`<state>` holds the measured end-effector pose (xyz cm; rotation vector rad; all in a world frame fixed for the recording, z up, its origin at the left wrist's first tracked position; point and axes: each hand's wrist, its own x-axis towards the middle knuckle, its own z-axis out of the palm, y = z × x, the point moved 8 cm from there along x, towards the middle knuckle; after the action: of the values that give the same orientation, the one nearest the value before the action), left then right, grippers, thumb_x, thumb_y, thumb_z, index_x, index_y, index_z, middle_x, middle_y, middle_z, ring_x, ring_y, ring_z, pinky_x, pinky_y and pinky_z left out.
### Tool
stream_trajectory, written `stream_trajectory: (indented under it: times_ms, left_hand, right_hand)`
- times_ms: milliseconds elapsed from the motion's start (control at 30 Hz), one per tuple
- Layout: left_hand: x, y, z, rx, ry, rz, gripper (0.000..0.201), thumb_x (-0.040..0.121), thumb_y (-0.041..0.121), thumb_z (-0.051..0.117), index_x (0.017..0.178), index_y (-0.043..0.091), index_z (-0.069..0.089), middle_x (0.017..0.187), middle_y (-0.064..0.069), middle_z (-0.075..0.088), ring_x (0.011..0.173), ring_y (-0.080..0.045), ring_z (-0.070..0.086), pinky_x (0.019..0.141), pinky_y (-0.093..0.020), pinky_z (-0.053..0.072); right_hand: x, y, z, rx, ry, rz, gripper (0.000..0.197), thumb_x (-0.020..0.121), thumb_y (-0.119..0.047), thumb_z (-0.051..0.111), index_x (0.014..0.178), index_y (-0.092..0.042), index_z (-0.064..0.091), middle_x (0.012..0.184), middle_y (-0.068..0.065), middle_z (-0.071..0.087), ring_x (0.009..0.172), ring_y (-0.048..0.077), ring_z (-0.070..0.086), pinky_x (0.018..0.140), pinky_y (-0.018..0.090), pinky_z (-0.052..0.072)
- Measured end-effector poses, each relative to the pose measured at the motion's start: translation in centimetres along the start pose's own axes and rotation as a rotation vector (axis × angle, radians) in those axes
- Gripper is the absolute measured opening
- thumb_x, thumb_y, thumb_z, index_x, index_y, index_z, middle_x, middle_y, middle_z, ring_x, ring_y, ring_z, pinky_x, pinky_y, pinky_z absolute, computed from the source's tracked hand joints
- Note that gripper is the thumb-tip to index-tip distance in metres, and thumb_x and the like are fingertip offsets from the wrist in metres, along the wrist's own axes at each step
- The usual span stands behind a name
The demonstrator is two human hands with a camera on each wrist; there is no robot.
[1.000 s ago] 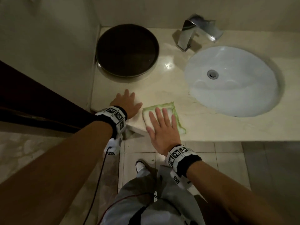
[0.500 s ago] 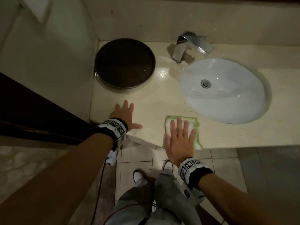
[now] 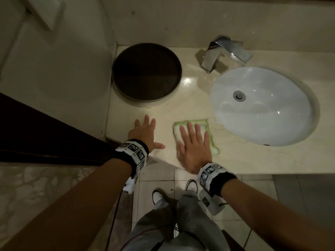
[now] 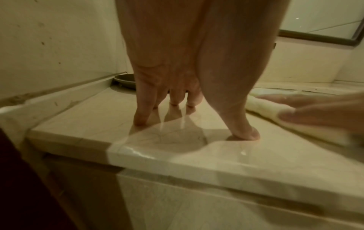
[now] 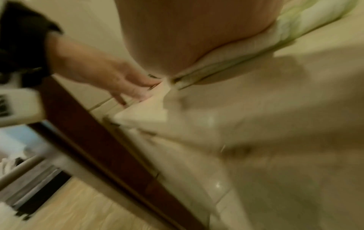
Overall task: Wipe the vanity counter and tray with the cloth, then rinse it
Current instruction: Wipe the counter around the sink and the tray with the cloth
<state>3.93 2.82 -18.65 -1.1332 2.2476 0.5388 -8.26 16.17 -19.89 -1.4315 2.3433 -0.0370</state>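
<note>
A white cloth with a green border point(image 3: 208, 131) lies flat on the beige vanity counter point(image 3: 244, 156) near its front edge. My right hand point(image 3: 194, 142) presses on it with straight, spread fingers; its palm covers the cloth point(image 5: 256, 46) in the right wrist view. To the left, my left hand point(image 3: 145, 131) rests flat on the bare counter, fingertips point(image 4: 140, 119) and thumb down. The cloth point(image 4: 275, 115) shows beside it in the left wrist view. A round dark tray point(image 3: 146, 73) sits at the back left corner.
A white oval sink point(image 3: 261, 105) is sunk into the counter on the right, with a chrome faucet point(image 3: 223, 53) behind it. A wall closes the left side. The counter's front left corner is cut at an angle. My legs and shoes stand on the tiled floor below.
My right hand slid the cloth to the right along the front edge, then back left a little. The left hand stayed planted on the counter. The head view shifted.
</note>
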Motion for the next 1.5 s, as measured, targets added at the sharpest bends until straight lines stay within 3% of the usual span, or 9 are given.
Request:
stream_trajectory:
  times_ms: [133,333,500,833,1233,1300,1367,1433,1500]
  left_hand:
    - [0.0,-0.1,0.0,-0.013,-0.006,-0.007,0.111,0.076,0.067,0.064,0.154,0.027,-0.004,0.162,0.001,-0.013,0.148,-0.035,-0.003,0.111,-0.051,0.030]
    - [0.3,0.0,-0.3,-0.027,-0.037,-0.037,0.113,0.073,0.064,0.068,0.154,0.027,-0.002,0.162,0.001,-0.013,0.148,-0.034,-0.003,0.110,-0.051,0.032]
    - [0.4,0.0,-0.2,-0.049,-0.038,-0.036,0.113,0.073,0.060,0.071,0.154,0.027,-0.001,0.162,0.000,-0.012,0.148,-0.035,-0.004,0.110,-0.053,0.030]
    - [0.1,0.1,-0.2,-0.035,-0.027,-0.027,0.112,0.074,0.060,0.070,0.154,0.026,0.000,0.162,-0.001,-0.012,0.148,-0.036,-0.004,0.110,-0.054,0.030]
    - [0.7,0.3,0.0,0.084,-0.029,-0.001,0.110,0.075,0.068,0.063,0.154,0.023,0.000,0.162,-0.007,-0.010,0.146,-0.042,0.005,0.113,-0.054,0.027]
    - [0.6,0.9,-0.6,0.121,-0.030,0.006,0.099,0.076,0.063,0.066,0.150,0.023,0.015,0.159,-0.011,0.006,0.140,-0.042,0.022,0.107,-0.052,0.035]
    - [0.3,2.7,-1.6,0.165,0.021,0.083,0.069,0.078,0.052,0.065,0.136,0.024,0.037,0.140,-0.010,0.035,0.122,-0.034,0.044,0.096,-0.047,0.046]
    - [-0.3,4.7,-2.3,0.154,0.085,0.164,0.044,0.085,0.041,0.057,0.126,0.026,0.049,0.126,-0.003,0.046,0.110,-0.028,0.052,0.091,-0.042,0.048]
    - [-0.8,6.9,-2.3,0.101,0.130,0.245,0.037,0.092,0.037,0.047,0.127,0.027,0.050,0.130,0.001,0.049,0.116,-0.027,0.053,0.096,-0.041,0.045]
  right_hand:
    - [4.3,3.2,-2.6,-0.037,0.031,0.073,0.059,0.099,-0.051,0.001,0.154,-0.032,-0.006,0.163,-0.002,-0.013,0.149,0.023,-0.016,0.119,0.051,-0.008]
    - [10.3,4.9,-4.7,0.020,0.047,0.143,0.059,0.101,-0.046,0.012,0.155,-0.028,-0.003,0.164,0.001,-0.010,0.150,0.026,-0.011,0.119,0.053,-0.005]
    - [10.9,4.9,-4.6,-0.038,0.049,0.165,0.059,0.102,-0.045,0.013,0.155,-0.026,-0.002,0.164,0.003,-0.010,0.149,0.028,-0.012,0.119,0.055,-0.004]
    - [2.1,0.1,-1.0,-0.024,0.071,0.018,0.062,0.100,-0.047,0.013,0.156,-0.022,0.003,0.163,0.006,-0.007,0.149,0.029,-0.015,0.118,0.055,-0.010]
    - [-5.4,0.4,1.8,-0.058,0.088,-0.150,0.059,0.101,-0.045,0.026,0.155,-0.023,0.018,0.163,0.005,0.009,0.151,0.028,0.002,0.118,0.056,0.011]
    - [-5.7,2.1,1.6,-0.042,0.089,-0.130,0.059,0.101,-0.045,0.026,0.155,-0.024,0.019,0.163,0.004,0.010,0.151,0.027,0.003,0.119,0.055,0.011]
    - [-5.8,4.5,1.2,-0.035,0.088,-0.075,0.059,0.101,-0.046,0.025,0.155,-0.025,0.017,0.164,0.003,0.008,0.151,0.026,0.001,0.119,0.054,0.010]
    - [-5.8,7.4,0.3,-0.031,0.108,-0.013,0.059,0.101,-0.047,0.023,0.156,-0.026,0.014,0.164,0.002,0.004,0.151,0.024,-0.002,0.120,0.053,0.006]
    - [-5.7,10.7,-0.7,-0.019,0.114,0.078,0.060,0.101,-0.048,0.018,0.156,-0.029,0.006,0.164,-0.001,-0.003,0.150,0.022,-0.009,0.121,0.050,-0.003]
